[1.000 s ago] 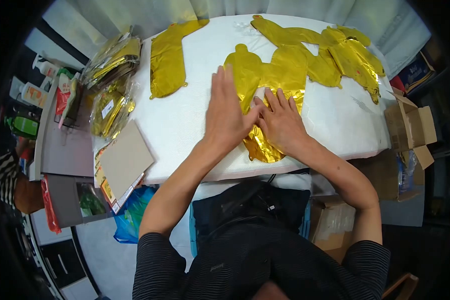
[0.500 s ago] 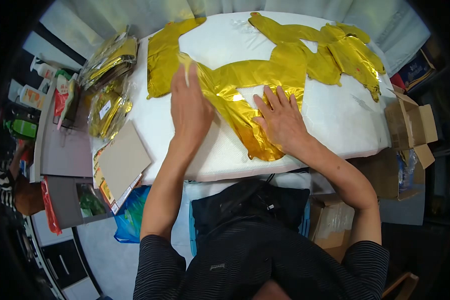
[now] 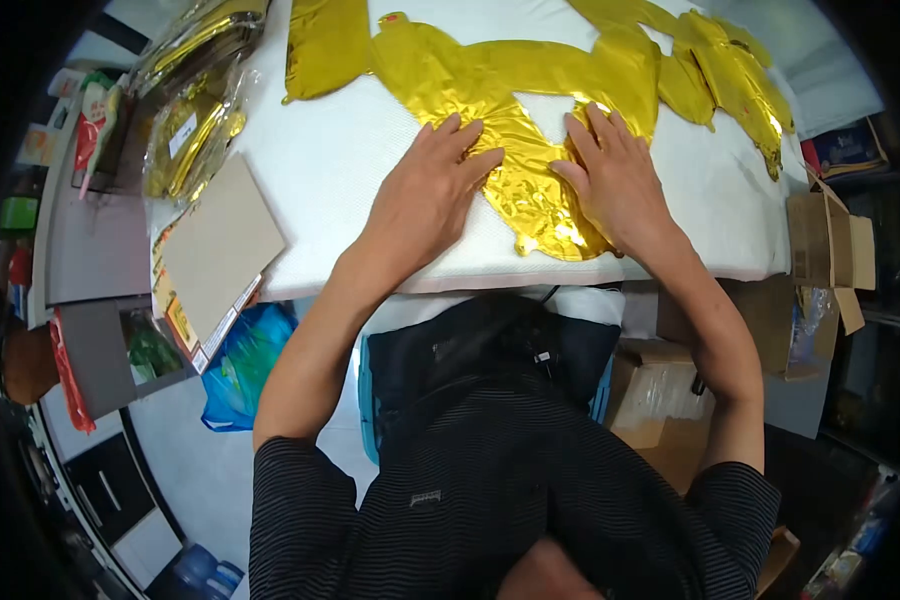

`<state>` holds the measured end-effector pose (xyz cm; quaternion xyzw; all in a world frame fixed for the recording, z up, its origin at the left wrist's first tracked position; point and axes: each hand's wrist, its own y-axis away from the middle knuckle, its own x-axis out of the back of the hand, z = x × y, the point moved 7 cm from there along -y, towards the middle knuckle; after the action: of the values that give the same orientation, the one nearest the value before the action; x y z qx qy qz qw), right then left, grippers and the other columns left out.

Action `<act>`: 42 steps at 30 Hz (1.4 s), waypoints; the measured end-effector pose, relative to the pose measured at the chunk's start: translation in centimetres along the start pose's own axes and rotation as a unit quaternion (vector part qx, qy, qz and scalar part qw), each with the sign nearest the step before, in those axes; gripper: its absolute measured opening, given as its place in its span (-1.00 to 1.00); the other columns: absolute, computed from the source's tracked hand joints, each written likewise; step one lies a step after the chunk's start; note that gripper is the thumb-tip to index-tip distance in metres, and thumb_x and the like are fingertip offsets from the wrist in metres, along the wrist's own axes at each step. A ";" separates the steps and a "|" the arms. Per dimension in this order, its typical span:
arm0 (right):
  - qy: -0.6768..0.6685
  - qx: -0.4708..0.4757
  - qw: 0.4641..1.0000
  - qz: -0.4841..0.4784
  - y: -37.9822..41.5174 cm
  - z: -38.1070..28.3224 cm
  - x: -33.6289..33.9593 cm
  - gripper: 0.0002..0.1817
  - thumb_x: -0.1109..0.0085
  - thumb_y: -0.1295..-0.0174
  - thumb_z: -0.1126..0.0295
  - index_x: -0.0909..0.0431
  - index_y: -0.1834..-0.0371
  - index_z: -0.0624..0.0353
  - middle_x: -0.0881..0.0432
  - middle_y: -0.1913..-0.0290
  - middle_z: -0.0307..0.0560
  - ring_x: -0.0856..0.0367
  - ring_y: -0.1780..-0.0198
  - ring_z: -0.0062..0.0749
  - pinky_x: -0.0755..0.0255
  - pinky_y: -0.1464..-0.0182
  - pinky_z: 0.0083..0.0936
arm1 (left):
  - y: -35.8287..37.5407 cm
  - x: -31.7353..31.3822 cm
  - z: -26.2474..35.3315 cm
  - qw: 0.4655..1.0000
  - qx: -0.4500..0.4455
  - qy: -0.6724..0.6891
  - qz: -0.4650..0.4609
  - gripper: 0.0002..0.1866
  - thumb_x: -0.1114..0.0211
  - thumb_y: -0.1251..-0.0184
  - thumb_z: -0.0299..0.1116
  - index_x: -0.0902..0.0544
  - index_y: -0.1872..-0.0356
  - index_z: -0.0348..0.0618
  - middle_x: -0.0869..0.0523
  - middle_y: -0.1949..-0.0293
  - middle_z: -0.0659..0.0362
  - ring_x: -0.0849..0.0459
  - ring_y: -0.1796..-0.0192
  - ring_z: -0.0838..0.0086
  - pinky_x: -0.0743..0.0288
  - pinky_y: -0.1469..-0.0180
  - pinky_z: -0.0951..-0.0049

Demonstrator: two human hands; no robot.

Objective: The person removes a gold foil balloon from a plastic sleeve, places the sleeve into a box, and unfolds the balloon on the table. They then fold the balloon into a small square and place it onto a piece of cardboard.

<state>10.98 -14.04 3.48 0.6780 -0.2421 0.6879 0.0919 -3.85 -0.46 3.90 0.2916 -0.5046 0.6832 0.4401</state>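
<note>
A flat, crinkled gold foil balloon (image 3: 530,165) lies on the white-covered table, its rounded end toward my body. On its left edge rests my left hand (image 3: 425,195), open, fingertips and thumb on the foil. My right hand (image 3: 625,185) is open too, lying over the balloon's right edge with the fingers spread. Between the hands the foil is wrinkled and shiny. To the left lies another flat gold foil piece (image 3: 325,50). Farther right, more gold foil (image 3: 735,75) is spread out, partly folded.
Clear bags of folded gold foil (image 3: 195,140) lie at the table's left side, near a grey cardboard sheet (image 3: 225,250). An opened cardboard box (image 3: 820,240) stands off the right edge. A blue plastic bag (image 3: 250,365) hangs below the left front.
My left hand has come down from the upper left onto the balloon's left edge. My right hand stays on the right edge. The view has shifted, so the table sits higher.
</note>
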 end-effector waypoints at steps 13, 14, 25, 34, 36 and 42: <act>0.035 0.062 0.997 0.020 -2.7 -2.2 5.2 -0.48 -0.39 -0.37 0.24 -0.58 -0.32 0.28 -0.59 -0.38 0.27 -0.49 -0.43 0.31 -0.36 -0.47 0.01 | -0.2 -0.5 -0.2 1.000 -0.001 0.021 0.015 -0.59 -0.24 -0.42 -0.52 -0.65 -0.28 -0.24 -0.53 -0.40 -0.21 -0.44 -0.51 -0.16 -0.27 -0.58 -0.07; 0.034 0.065 0.997 0.022 -4.1 -3.2 5.2 -0.48 -0.39 -0.37 0.24 -0.58 -0.32 0.28 -0.59 -0.38 0.27 -0.49 -0.43 0.31 -0.36 -0.47 0.01 | -0.1 -0.1 -0.2 1.000 0.000 0.018 0.017 -0.59 -0.24 -0.42 -0.52 -0.65 -0.28 -0.24 -0.53 -0.40 -0.21 -0.44 -0.51 -0.16 -0.27 -0.58 -0.07; -0.019 0.353 0.934 0.054 -19.4 -19.2 -2.9 -0.53 -0.35 -0.33 0.35 -0.59 -0.26 0.29 -0.72 -0.19 0.18 -0.68 -0.23 0.06 -0.60 -0.22 -0.13 | 5.7 10.2 -2.3 0.996 0.057 0.061 0.033 -0.71 -0.39 -0.28 -0.55 -0.78 -0.03 -0.25 -0.73 -0.22 -0.11 -0.65 -0.36 0.00 -0.52 -0.44 0.10; -0.246 0.214 0.945 -0.003 -24.0 -17.2 -2.4 -0.71 -0.37 -0.28 0.44 -0.77 -0.05 0.27 -0.85 0.17 0.09 -0.83 0.20 -0.21 -0.65 0.06 -0.31 | 0.3 17.2 -18.5 0.990 0.137 -0.009 0.016 -0.60 -0.50 -0.29 -0.29 -0.78 -0.13 -0.18 -0.82 -0.04 -0.10 -0.80 -0.04 0.04 -0.63 -0.12 0.15; -0.348 0.150 0.924 -0.055 -25.6 -16.4 -3.5 -0.69 -0.47 -0.16 0.40 -0.82 0.01 0.20 -0.84 0.31 -0.03 -0.80 0.28 -0.23 -0.65 0.10 -0.31 | -2.0 15.5 -21.1 0.992 0.119 -0.033 0.022 -0.56 -0.51 -0.28 -0.25 -0.77 -0.15 -0.18 -0.82 -0.04 -0.11 -0.80 -0.01 0.04 -0.63 -0.09 0.16; -0.333 0.111 0.925 -0.144 -26.5 -16.1 -3.9 -0.61 -0.50 -0.26 0.37 -0.76 -0.11 0.32 -0.77 0.35 -0.24 -0.69 0.27 -0.55 -0.56 0.11 -0.54 | -4.6 10.8 -22.9 0.973 0.175 0.027 -0.147 -0.69 -0.47 -0.36 -0.29 -0.82 0.00 -0.29 -0.87 0.15 -0.02 -0.82 0.18 0.27 -0.66 0.08 0.25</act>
<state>8.94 17.05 5.80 0.9015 -0.0807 0.4242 0.0279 -3.50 24.96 7.67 0.4165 -0.3165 0.6961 0.4918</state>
